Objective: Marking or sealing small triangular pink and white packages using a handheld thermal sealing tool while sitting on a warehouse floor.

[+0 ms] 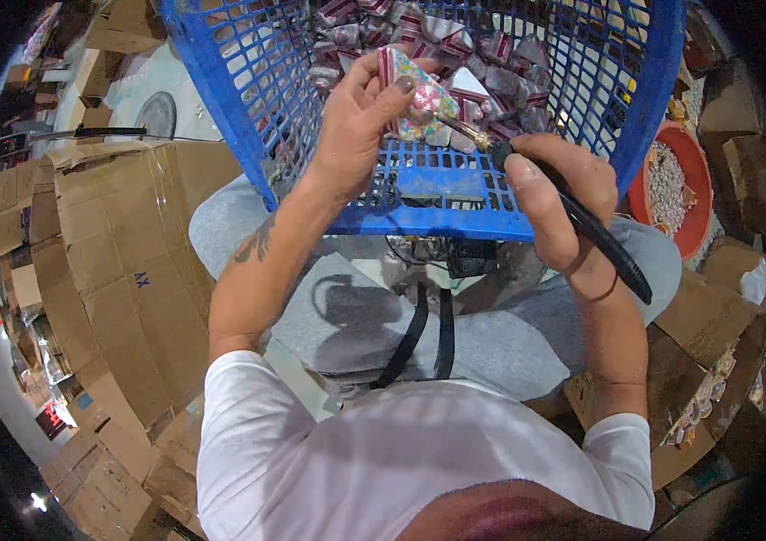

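Note:
My left hand pinches a triangular cake-slice-shaped piece with a speckled multicoloured top and maroon and white striped sides. Wrapped around a black-handled tool with a slim metal tip, my right hand holds that tip against or very close to the piece's lower edge. The tool's exact kind cannot be made out. Both hands are above the near side of a blue plastic basket. Inside it lie several similar striped wedges, many looking wrapped in clear plastic.
Large brown cardboard sheets spread over the left side. At the right stands a red basin full of small pale pieces, with more cardboard below it. My legs in grey trousers flank the basket's near edge.

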`<state>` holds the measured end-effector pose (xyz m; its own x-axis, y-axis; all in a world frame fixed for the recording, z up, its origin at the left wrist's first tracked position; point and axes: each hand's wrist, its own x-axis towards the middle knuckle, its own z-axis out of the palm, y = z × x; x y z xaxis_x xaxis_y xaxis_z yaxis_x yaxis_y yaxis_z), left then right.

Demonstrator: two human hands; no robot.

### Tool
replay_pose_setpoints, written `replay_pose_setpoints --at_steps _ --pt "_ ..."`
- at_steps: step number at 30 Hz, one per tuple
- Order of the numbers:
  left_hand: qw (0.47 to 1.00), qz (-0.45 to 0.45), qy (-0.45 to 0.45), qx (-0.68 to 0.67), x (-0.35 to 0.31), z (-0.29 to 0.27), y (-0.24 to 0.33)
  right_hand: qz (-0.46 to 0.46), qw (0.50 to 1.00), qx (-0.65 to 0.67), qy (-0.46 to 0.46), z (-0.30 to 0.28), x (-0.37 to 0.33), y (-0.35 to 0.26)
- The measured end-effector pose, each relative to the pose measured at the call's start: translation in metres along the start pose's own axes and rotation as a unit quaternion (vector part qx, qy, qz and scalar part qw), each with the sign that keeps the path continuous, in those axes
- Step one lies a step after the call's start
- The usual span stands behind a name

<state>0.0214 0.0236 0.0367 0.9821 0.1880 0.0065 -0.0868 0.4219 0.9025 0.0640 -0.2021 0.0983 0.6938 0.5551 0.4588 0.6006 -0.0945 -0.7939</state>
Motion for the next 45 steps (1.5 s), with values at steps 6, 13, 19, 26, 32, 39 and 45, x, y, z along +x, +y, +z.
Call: replay_pose_setpoints --at_steps 6,13,19,26,32,39,45 --pt "0.997 0.026 0.019 0.067 0.0 0.0 0.003 -0.066 0.997 -0.048 -0.006 0.001 0.001 0.006" --pt "0.994 0.04 0.014 0.097 -0.001 -0.001 0.0 -0.052 0.997 -0.05 -0.015 0.0 0.0 0.004" --pt "0.99 0.031 0.009 0.14 -0.002 0.0 0.001 -0.029 0.999 -0.028 -0.013 0.004 -0.002 0.006" --pt "0.998 -0.009 -0.007 0.063 0.0 -0.001 -0.001 -0.028 0.999 -0.016 0.009 -0.002 -0.002 0.001" --pt "1.0 -0.02 0.007 -0.014 0.0 -0.001 -0.003 -0.014 0.999 -0.027 0.012 -0.006 -0.001 0.0" --pt "1.0 -0.013 0.008 0.001 -0.001 0.002 -0.002 -0.023 1.0 -0.02 -0.001 -0.002 -0.002 0.005" --pt "0.997 0.008 0.003 0.083 -0.001 0.001 -0.003 0.013 0.999 -0.029 -0.03 0.0 0.0 0.002"
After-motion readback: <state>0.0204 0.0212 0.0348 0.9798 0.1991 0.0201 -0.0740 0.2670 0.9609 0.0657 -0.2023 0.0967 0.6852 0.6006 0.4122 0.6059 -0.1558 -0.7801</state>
